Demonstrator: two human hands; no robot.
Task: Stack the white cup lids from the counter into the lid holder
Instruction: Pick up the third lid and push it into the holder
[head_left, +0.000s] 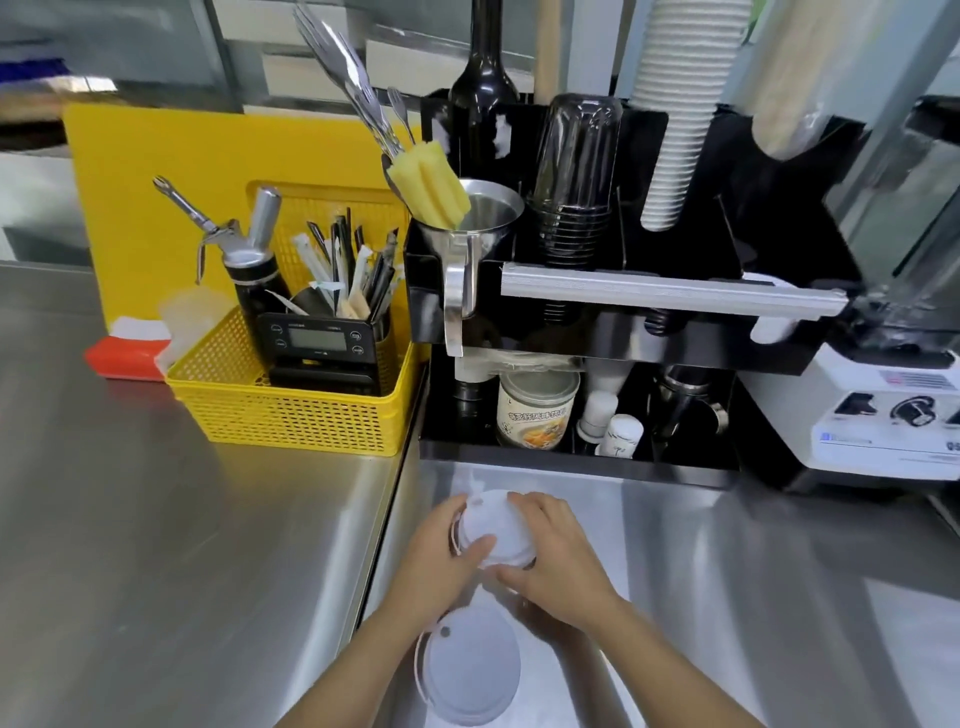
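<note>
Both my hands hold a small stack of white cup lids (493, 525) just above the steel counter. My left hand (447, 558) grips its left side and my right hand (558, 553) grips its right side. A second pile of white lids (467, 670) lies flat on the counter nearer to me, between my forearms. The black lid and cup holder (810, 343) stands at the back, with stacked white paper cups (675, 130) and dark plastic cups (576, 171) in its upper slots. Which slot takes lids I cannot tell.
A yellow mesh basket (291, 410) with a scale, a cream whipper and straws sits at left. Behind it leans a yellow cutting board (156, 171). A white blender base (883, 421) stands at right. A can and small bottles fill the holder's lower shelf.
</note>
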